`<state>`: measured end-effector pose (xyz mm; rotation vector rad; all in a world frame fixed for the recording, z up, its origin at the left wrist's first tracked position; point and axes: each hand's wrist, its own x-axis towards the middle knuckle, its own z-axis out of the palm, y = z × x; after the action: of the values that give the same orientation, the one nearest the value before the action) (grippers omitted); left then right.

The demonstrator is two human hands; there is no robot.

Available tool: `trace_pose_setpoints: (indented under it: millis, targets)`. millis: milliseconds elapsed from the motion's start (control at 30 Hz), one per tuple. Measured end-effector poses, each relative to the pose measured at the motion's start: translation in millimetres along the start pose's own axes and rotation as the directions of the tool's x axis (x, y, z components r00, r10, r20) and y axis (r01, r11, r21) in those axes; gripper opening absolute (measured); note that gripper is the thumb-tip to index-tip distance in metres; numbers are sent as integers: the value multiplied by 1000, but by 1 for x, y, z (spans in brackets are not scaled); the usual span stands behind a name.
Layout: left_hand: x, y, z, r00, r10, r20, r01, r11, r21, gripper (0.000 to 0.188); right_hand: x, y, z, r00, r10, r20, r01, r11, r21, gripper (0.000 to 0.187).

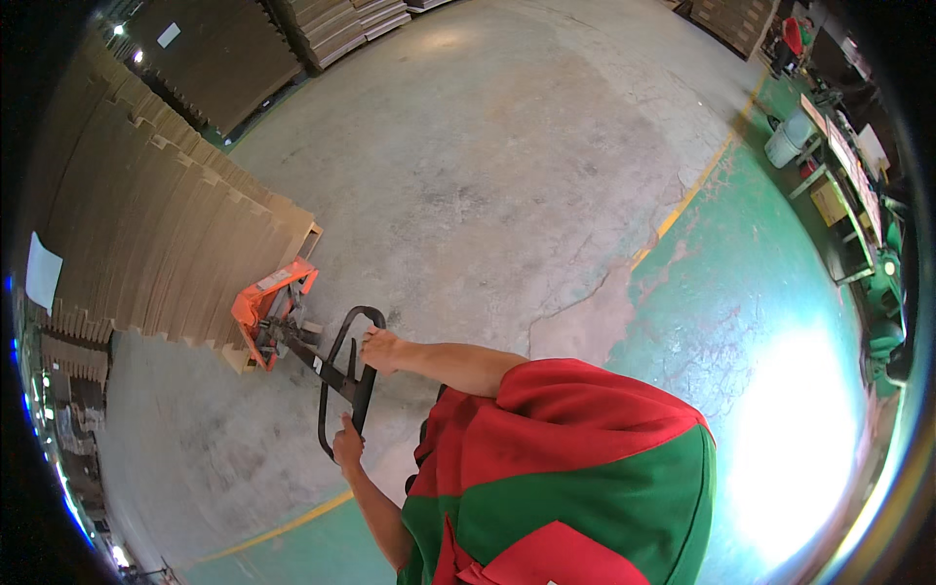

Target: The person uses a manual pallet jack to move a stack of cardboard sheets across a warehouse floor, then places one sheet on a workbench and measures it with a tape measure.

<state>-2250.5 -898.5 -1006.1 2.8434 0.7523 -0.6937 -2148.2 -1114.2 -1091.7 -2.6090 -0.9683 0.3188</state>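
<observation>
Both my hands grip the black loop handle of an orange pallet jack. My right hand closes on the upper side of the loop. My left hand holds the lower end, thumb up. The jack's forks sit under a wooden pallet carrying a large stack of brown cardboard sheets. My red and green shirt fills the lower right of the view.
More stacks of cardboard stand at the back left. A worn grey concrete floor meets green-painted floor along a yellow line. Work tables and a white bucket line the far right.
</observation>
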Motion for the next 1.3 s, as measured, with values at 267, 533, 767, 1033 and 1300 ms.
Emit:
trace_pose_setpoints:
  millis: [267, 533, 767, 1033, 1300]
  targets:
    - [-381, 42, -204, 999, 45, -13, -45, 999, 5, 92, -310, -135, -328, 995, 87, -57, -88, 996, -17, 28]
    - [12, -358, -694, 964, 261, 50, -264, 964, 44, 86, 250, -521, -518, 960, 253, -121, -257, 966, -17, 20]
    - [486, -914, -1158, 932, 363, -10, -362, 930, 63, 82, 948, -1016, -594, 944, 304, -127, -300, 953, 51, 22]
    - [946, -1528, -1557, 982, 183, 40, -184, 983, 25, 80, 1685, -1508, -598, 992, 117, -47, -116, 993, 17, 19]
    - [991, -1724, -1585, 995, 95, -33, -97, 994, -41, 79, 1817, -1665, -572, 997, -5, 78, 7, 1000, -30, 16]
